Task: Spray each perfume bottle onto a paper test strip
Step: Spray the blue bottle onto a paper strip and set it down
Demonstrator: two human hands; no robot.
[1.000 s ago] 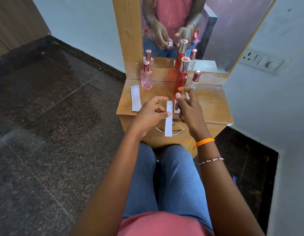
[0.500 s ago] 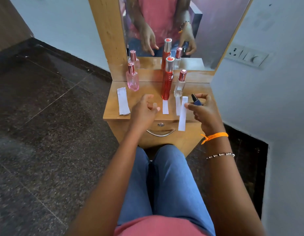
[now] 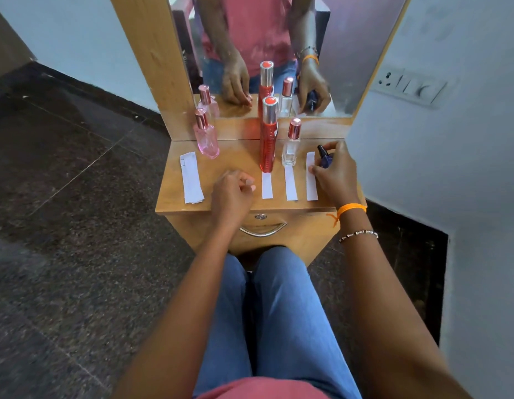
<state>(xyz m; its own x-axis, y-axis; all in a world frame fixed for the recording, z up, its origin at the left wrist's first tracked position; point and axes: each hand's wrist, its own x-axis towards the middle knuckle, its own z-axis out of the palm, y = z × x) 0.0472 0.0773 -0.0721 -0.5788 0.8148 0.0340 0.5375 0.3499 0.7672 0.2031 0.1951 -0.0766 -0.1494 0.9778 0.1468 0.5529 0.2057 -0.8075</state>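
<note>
My knees in blue jeans sit just under the wooden worktop (image 3: 175, 197). Both my forearms reach forward over them. My left hand (image 3: 232, 194) rests near the front edge with its fingers curled into a loose fist, holding nothing. My right hand (image 3: 335, 175) wears an orange thread and a beaded bracelet at the wrist; its fingers curl round a small dark blue bottle (image 3: 325, 158), and its thumb presses the rightmost paper strip (image 3: 311, 184) flat.

Two more strips (image 3: 266, 185) lie just left of it, one before the tall red bottle (image 3: 268, 139), one before the clear bottle (image 3: 291, 145). A stack of strips (image 3: 191, 178) lies at the left, near the pink bottle (image 3: 206, 136). Any printing on the bottles is too small to read. Behind them the mirror (image 3: 350, 53) repeats my hands.
</note>
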